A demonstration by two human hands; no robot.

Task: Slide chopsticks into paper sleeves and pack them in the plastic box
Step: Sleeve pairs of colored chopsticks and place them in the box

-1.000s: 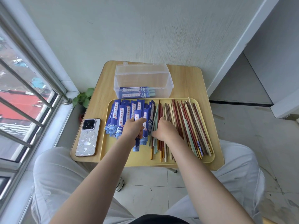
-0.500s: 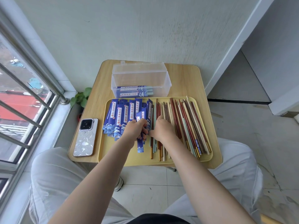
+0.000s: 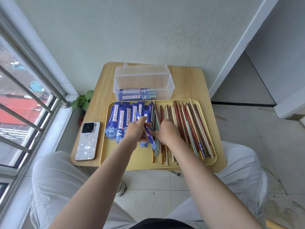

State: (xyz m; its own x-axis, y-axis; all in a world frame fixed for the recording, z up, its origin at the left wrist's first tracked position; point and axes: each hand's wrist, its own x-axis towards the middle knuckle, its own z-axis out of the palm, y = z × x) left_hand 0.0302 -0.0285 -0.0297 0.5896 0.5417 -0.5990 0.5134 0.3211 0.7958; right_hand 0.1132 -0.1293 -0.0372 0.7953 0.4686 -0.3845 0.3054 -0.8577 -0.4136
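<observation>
Left hand [image 3: 135, 129] pinches a blue paper sleeve [image 3: 147, 133], tilted, wave-printed end nearest. Right hand [image 3: 166, 131] curls onto mixed red, teal, cream chopsticks [image 3: 189, 128].

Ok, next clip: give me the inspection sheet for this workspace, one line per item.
Surface: wooden table bearing a yellow tray.
Job's things: blue paper sleeves piled on the tray's left; loose chopsticks on its right; clear plastic box behind the tray, open, a few sleeved pairs inside.
Clutter: phone face down left of the tray.
Hands: left hand grips one sleeve; right hand rests on the chopsticks, fingers hidden.
Cables: nothing seen.
Surroundings: barred window on the left, small plant below the table, tiled floor.
</observation>
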